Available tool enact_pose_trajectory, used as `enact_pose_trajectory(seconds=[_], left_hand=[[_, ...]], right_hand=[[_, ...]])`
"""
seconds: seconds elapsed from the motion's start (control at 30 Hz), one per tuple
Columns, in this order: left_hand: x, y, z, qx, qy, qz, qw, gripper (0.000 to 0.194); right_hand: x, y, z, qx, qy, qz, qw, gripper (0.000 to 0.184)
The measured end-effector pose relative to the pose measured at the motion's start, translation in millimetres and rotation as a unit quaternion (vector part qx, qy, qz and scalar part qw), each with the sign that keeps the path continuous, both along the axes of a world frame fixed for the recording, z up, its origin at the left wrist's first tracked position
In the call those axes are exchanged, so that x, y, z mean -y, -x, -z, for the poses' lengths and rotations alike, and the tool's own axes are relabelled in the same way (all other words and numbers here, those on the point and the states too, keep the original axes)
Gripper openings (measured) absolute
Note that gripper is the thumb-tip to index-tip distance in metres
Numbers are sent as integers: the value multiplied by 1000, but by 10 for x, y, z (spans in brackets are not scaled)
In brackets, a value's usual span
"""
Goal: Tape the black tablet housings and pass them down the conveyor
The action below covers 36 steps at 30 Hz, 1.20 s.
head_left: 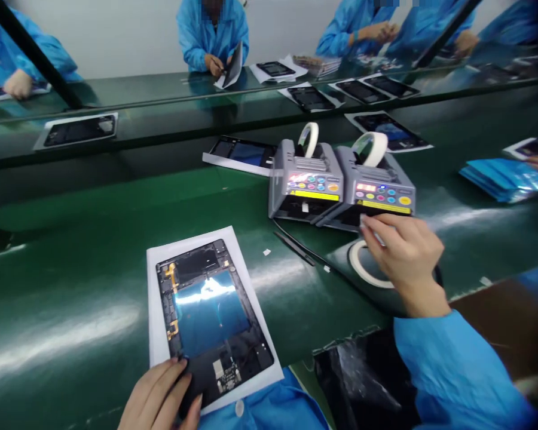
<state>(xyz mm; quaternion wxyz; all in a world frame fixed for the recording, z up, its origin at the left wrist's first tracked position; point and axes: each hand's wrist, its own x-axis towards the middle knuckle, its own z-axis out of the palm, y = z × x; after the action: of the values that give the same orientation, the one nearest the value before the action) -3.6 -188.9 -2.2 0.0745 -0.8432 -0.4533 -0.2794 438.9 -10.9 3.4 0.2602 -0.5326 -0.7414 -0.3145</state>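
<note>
My left hand [161, 397] grips the near left corner of an opened tablet [255, 334], fingers over its edge and the thumb at its lower side. The tablet's inside faces up, with a shiny blue battery [210, 316], orange flex cables and a small circuit board. It lies on a white sheet [155, 298] at the table's front edge. My right hand [406, 257] pinches a small piece of white tape [363, 220] at the front of the right tape dispenser [376, 185]. A tab of tape sticks out of the left tape dispenser [305, 179].
A white tape roll [358, 266] lies under my right wrist, near a black cable and dark tweezers [295, 248]. Another opened tablet [242, 152] sits behind the dispensers. Blue packets [502, 179] lie at right beside another person's hand. Co-workers in blue sit across the green bench [94, 227].
</note>
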Motion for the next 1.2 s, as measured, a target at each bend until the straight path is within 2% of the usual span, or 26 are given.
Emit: enact_pose_trajectory(seconds=[0.1, 0.17, 0.2, 0.23, 0.27, 0.33, 0.37, 0.43, 0.5, 0.63, 0.73, 0.87, 1.0, 1.2], left_hand=[[34, -70, -15, 29, 7, -20, 999, 8], [59, -91, -33, 43, 17, -28, 999, 9], [66, -90, -54, 48, 28, -31, 998, 9], [64, -79, -87, 49, 46, -30, 997, 10], [49, -56, -133, 48, 69, -24, 996, 11], [-40, 27, -255, 37, 117, 0, 992, 15], [-120, 87, -322, 27, 137, 13, 990, 16], [-348, 230, -440, 0, 156, 33, 987, 16], [-639, 380, -499, -35, 161, 37, 986, 17], [-1175, 607, -406, -113, 162, 22, 980, 32], [-1376, 688, -270, -143, 177, 15, 974, 43], [-1406, 717, -162, -131, 190, 29, 973, 42], [-1373, 721, -117, -109, 188, 39, 975, 34], [-1364, 719, -68, -94, 191, 40, 976, 32]], right_hand=[[134, 65, -74, -48, -21, -22, 998, 6], [268, 218, -135, -104, -23, -36, 994, 5], [336, 342, -174, -118, 41, -43, 991, 8], [397, 498, -218, -115, 67, -85, 987, 7], [444, 680, -266, -84, 142, -145, 976, 7], [472, 1097, -356, -40, 268, -282, 920, 13], [446, 1313, -389, -36, 323, -322, 889, 17], [322, 1728, -416, -49, 382, -382, 840, 20], [134, 2104, -386, -68, 389, -409, 823, 19], [-216, 2724, -206, -80, 344, -390, 850, 17], [-334, 3008, -54, -80, 314, -371, 870, 15], [-336, 3117, 57, -91, 283, -369, 881, 13], [-306, 3129, 62, -61, 268, -368, 888, 11], [-296, 3173, 75, -23, 253, -374, 892, 12]])
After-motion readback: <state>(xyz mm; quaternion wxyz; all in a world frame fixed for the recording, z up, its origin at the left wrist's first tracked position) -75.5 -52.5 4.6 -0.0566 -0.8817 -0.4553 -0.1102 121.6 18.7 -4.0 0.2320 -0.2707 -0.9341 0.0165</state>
